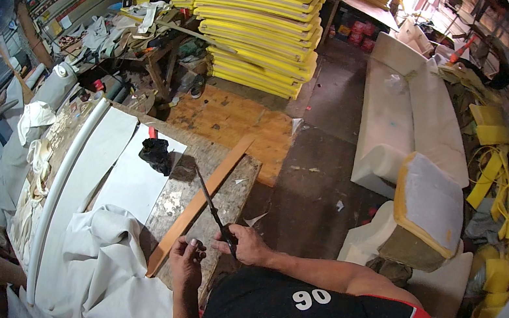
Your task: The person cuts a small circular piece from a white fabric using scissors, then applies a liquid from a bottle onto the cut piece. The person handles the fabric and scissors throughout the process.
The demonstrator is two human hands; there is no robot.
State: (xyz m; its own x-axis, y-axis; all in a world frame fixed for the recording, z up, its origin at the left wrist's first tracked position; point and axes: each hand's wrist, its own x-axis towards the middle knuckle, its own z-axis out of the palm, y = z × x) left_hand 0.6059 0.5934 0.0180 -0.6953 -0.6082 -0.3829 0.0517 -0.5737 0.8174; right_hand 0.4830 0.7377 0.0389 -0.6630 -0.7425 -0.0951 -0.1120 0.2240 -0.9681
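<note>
My right hand is closed around the handles of long dark scissors, whose narrow blades point away over the worktable. Just left of it, my left hand is raised with thumb and fingers pinched together; anything between them is too small to name. A flat wooden strip lies slantwise on the table under the scissors. Beyond it sits a black crumpled bundle with a red piece beside it, on a white sheet. Loose white upholstery material bunches up left of my left hand.
A long white tube runs along the table's left side. Yellow foam panels are stacked at the back. On the right stand a pale sofa body and a foam-padded block, with yellow foam scraps beyond.
</note>
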